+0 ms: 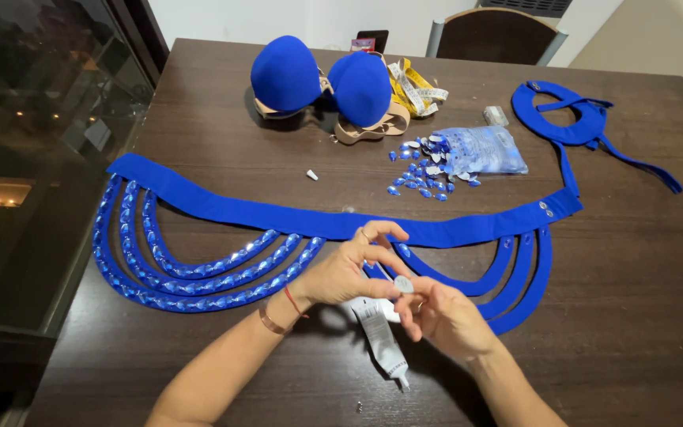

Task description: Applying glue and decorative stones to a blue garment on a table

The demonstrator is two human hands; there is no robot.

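Pinching: right hand [444, 316] fingers closed on one pale teardrop gem [403, 284]; left hand [349, 269] fingers pinch it too.
Glue: grey squeeze tube [381, 336] on bench beneath hands.
Done: blue fabric belt [278, 217] left loops jewelled.
Left: right loops bare; loose blue gems [428, 170] remain.

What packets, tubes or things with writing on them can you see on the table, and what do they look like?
Clear plastic bag of blue teardrop gems: upper middle of the table, crumpled, gems spilled beside it.
White squeeze tube with a printed label: under the left hand, nozzle pointing toward the camera.
Small dark card-like package: far edge, behind the blue padded cups.
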